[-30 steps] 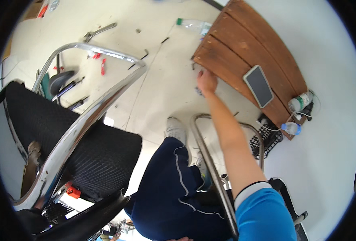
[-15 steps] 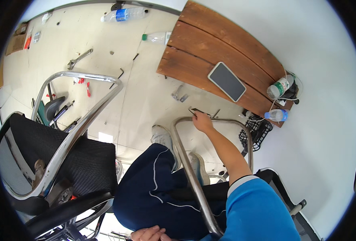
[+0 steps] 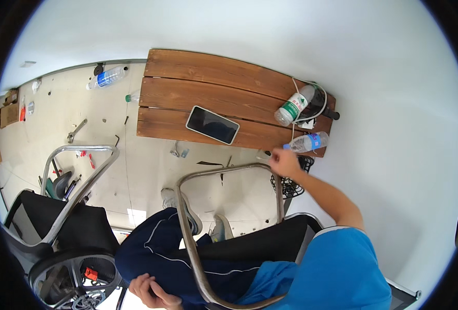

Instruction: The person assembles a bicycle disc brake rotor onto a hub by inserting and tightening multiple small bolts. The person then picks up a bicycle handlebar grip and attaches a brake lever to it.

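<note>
My right hand [image 3: 285, 163] reaches out at the bench's front right corner, close to the blue cap of a clear bottle with a blue-purple label [image 3: 317, 140]. Its fingers are smeared and partly hidden, so I cannot tell whether they touch the cap or grip anything. My left hand [image 3: 150, 292] rests low by my dark-trousered thigh, fingers loosely bent and the thumb apart, with nothing visible in it. A bent metal chair tube [image 3: 183, 227] runs between my arms. On the floor beyond it lies a thin black strip [image 3: 209, 164].
The wooden bench [image 3: 187, 64] bears a phone [image 3: 212, 125], a green-labelled bottle [image 3: 293, 107] and a white cord. A black mesh basket [image 3: 292, 187] sits below its right end. Leftward are a wrench [image 3: 77, 130], a blue-labelled bottle [image 3: 108, 77] and a black office chair [image 3: 79, 225].
My view has turned toward the right. My right hand has left the thin black piece on the floor and moved right to the bottle's cap. More of my left hand shows.
</note>
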A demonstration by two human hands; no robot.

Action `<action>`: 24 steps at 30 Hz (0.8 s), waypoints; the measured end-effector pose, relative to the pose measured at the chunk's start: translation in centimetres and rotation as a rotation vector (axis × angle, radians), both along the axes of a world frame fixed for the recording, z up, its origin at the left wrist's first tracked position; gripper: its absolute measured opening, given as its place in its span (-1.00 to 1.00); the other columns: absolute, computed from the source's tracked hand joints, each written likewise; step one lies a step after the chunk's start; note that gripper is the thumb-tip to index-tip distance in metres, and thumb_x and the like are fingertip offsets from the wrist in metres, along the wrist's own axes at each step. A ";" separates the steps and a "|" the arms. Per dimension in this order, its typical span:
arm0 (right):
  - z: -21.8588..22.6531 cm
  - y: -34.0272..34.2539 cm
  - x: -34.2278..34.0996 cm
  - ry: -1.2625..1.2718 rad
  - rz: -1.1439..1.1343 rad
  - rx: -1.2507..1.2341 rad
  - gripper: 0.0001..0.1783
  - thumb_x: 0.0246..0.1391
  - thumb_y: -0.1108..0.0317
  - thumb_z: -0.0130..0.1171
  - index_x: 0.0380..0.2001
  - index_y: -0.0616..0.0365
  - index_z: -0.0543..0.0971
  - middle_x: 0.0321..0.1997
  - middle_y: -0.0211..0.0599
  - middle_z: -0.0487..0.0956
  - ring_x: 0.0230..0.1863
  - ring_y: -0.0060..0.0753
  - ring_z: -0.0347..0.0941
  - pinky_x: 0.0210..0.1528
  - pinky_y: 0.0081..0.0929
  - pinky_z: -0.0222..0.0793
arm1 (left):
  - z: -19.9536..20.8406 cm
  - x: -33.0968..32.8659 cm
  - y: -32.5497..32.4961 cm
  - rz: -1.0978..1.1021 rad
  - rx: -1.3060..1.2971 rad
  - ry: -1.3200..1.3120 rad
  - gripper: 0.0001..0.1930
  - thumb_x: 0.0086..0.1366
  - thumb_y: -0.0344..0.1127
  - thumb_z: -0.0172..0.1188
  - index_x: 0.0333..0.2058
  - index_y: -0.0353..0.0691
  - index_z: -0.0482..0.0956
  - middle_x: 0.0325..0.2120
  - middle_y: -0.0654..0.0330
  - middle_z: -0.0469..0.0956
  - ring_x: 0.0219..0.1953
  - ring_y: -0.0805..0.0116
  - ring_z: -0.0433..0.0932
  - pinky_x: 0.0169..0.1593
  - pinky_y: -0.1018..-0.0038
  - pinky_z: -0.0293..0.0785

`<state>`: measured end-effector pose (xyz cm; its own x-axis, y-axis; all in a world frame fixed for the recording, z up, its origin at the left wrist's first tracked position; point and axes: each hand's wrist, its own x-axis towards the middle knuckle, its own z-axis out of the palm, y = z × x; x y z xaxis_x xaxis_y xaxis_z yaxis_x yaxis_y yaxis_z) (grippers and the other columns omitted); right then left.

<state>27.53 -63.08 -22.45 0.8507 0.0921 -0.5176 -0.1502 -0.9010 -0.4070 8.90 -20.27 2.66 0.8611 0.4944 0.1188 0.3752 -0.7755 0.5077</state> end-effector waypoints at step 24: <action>-5.7 -21.2 11.8 -0.166 -0.369 -0.577 -0.25 -0.18 0.40 0.46 0.12 0.16 0.34 0.23 -0.08 0.37 0.00 0.15 0.55 -0.01 -0.05 0.57 | 0.0 1.0 -2.7 0.147 0.144 0.041 -0.90 0.32 -0.48 0.07 -0.37 -0.38 0.52 -0.30 0.05 0.56 -0.17 0.20 0.46 0.02 0.32 0.34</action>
<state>39.36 -84.30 -28.16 0.8452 -0.4680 -0.2580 -0.4651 -0.8820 0.0762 9.92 -22.94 2.69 0.7866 0.5954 0.1637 0.5075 -0.7744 0.3779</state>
